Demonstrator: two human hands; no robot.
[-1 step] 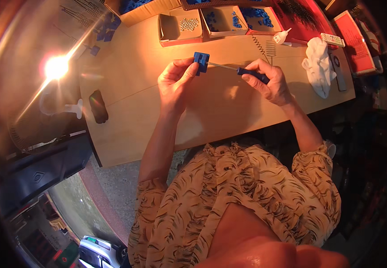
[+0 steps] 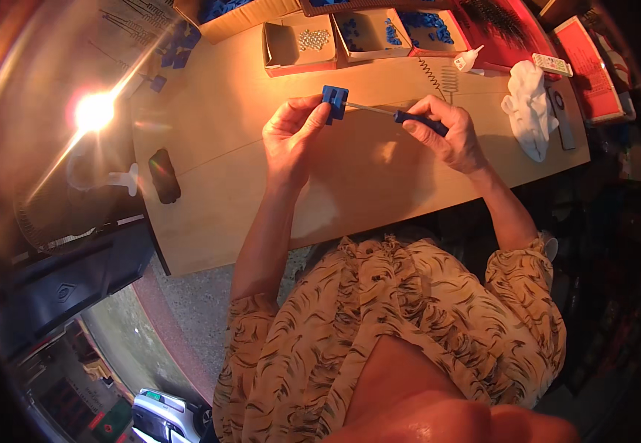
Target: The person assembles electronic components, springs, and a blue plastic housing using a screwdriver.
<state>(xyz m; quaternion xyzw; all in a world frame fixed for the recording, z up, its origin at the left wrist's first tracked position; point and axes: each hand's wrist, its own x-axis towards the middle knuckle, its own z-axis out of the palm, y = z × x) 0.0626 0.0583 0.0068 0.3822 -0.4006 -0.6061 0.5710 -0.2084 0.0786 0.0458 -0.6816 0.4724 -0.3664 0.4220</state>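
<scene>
A small blue plastic part (image 2: 334, 104) with a slot in its face is pinched between the thumb and fingers of my left hand (image 2: 291, 136), held up above the table. My right hand (image 2: 449, 137) is closed round the dark blue handle of a screwdriver (image 2: 421, 122). Its thin metal shaft points left, and its end meets the right side of the blue part. Whether the tip sits inside the part or only touches it is too small to tell. Both forearms reach over the wooden table (image 2: 232, 214).
Open boxes along the far edge hold small silver pieces (image 2: 313, 40) and blue plastic parts (image 2: 425, 28). Springs (image 2: 449, 80), a small white nozzle bottle (image 2: 468, 59) and a crumpled white cloth (image 2: 529, 111) lie to the right. At left are a dark pouch-like object (image 2: 164, 176) and a bright lamp (image 2: 94, 111).
</scene>
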